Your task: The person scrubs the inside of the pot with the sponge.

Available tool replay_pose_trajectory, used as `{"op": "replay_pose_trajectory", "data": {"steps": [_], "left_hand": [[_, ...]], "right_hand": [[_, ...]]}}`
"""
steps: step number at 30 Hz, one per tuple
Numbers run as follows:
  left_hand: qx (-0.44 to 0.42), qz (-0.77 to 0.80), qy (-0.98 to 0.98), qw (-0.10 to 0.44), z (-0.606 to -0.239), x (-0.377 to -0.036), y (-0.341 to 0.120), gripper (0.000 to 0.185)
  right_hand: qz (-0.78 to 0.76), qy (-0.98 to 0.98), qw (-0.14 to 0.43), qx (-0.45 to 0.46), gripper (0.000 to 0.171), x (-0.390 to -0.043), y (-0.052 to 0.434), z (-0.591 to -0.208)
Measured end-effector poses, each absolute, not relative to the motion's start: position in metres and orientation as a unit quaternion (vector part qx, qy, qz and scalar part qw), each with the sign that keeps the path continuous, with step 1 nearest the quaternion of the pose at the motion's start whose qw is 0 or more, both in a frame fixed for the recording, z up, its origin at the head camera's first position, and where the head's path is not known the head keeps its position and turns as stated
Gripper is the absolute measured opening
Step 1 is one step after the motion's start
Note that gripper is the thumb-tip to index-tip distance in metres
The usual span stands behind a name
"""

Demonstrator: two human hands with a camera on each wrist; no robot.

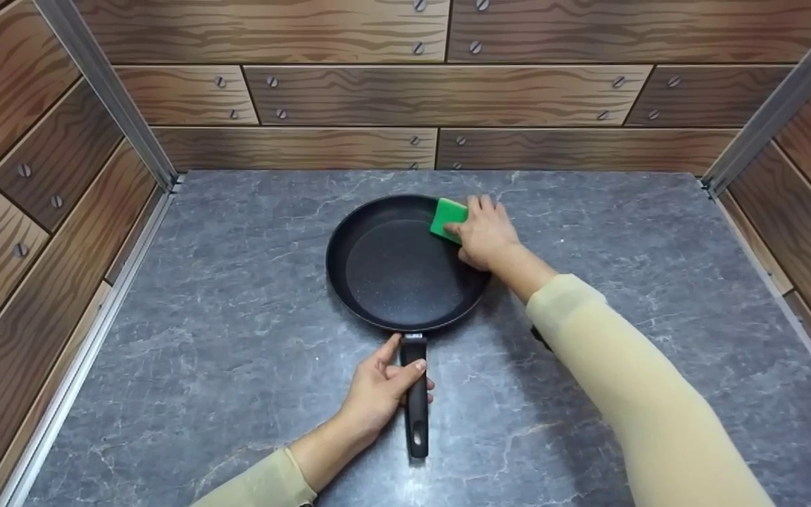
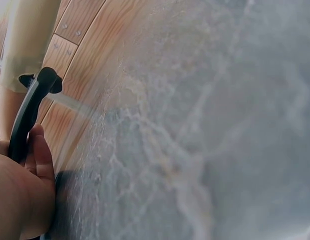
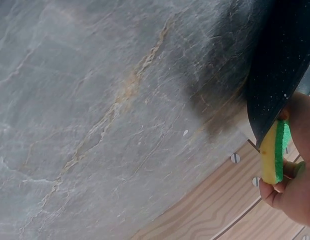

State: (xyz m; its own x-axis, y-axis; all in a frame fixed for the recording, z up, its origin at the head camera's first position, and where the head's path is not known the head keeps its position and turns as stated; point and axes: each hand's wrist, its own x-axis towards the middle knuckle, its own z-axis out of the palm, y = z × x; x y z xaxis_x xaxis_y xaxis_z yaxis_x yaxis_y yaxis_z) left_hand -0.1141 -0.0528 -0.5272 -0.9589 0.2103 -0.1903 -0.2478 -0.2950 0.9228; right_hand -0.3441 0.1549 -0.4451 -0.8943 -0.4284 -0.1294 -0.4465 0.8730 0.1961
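A black frying pan [image 1: 405, 274] with pale specks sits in the middle of the grey marbled table, its handle [image 1: 417, 415] toward me. My left hand [image 1: 372, 394] grips that handle near the pan body, thumb across the top and fingertips showing on the far side. At the pan's right far rim, my right hand [image 1: 486, 232] holds a green and yellow sponge [image 1: 448, 215]. In the right wrist view the sponge's yellow layer [image 3: 268, 155] faces the rim and the green layer faces my palm. The left wrist view shows the handle rising past my curled fingers [image 2: 42, 155].
The marbled table [image 1: 222, 317] spreads around the pan on every side. Walls with a wood-plank print [image 1: 349, 95] enclose it at the back, left and right. Metal posts [image 1: 106, 91] stand at the back corners, and a metal rail [image 1: 89, 352] edges the left side.
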Motion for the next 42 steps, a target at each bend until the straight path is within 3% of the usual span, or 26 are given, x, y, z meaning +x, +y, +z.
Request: {"op": "replay_pose_trajectory", "data": {"steps": [42], "left_hand": [[-0.018,0.799,0.584,0.144,-0.527,-0.114,-0.053,0.09]], "right_hand": [[0.091,0.951,0.055,-0.291,0.052,-0.332,0.176,-0.437]]}}
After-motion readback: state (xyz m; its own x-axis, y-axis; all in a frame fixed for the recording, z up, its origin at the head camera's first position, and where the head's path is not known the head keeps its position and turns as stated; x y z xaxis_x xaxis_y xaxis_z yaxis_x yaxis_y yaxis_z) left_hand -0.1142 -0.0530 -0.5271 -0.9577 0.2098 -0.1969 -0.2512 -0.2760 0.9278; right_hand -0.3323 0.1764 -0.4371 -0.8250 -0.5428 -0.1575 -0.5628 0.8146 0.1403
